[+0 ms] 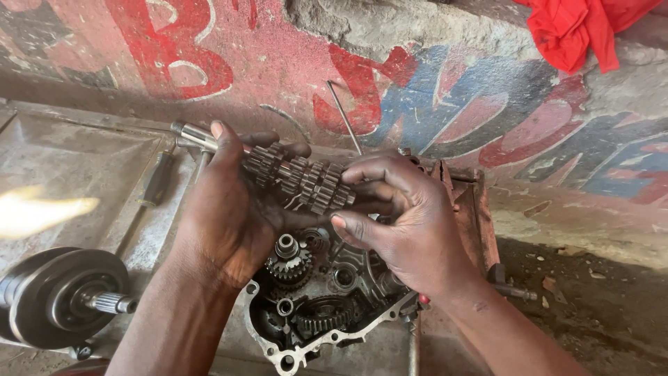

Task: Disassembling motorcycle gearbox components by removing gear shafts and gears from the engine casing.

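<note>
Left hand (229, 209) and right hand (403, 216) both grip a greasy steel stacked gear shaft cluster (299, 177) above the open grey engine case (320, 306). Oily fingers could slip, dropping gears.

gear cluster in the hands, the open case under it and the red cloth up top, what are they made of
Gear cluster: looks like steel, dull grey and oily, with cut teeth. Open case: probably cast aluminium, a pale matte rim with bolt lugs, grimy inside. Red cloth: woven fabric, soft folds and creases. Both the left hand and right hand grip the cluster.
</note>
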